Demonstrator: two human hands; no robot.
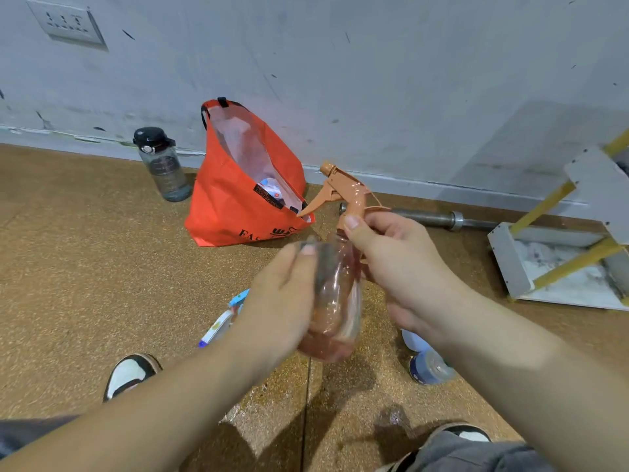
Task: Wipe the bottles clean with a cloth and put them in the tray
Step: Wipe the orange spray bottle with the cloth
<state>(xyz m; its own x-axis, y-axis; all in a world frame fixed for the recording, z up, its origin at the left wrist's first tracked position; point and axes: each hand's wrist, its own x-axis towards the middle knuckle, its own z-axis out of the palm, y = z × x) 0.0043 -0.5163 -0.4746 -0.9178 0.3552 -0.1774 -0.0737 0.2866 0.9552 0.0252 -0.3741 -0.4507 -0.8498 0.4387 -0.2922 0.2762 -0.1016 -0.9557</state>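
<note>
A translucent pink spray bottle (335,321) with an orange trigger head (343,189) is held upright above the floor, mid-frame. My right hand (398,264) grips it around the neck, thumb up by the collar. My left hand (282,301), blurred, holds a small grey cloth (323,264) against the bottle's left side. A blue bottle (430,364) lies on the floor below my right wrist, with a pale blue one (413,340) just behind it, partly hidden by my arm. A colourful flat thing (221,321) shows behind my left hand; what it is I cannot tell.
An orange bag (238,206) stands open by the wall, next to a dark water bottle (163,165). A metal bar (429,218) lies along the wall. A white stand with yellow legs (561,253) is at the right. My shoes (131,374) rest on the brown floor.
</note>
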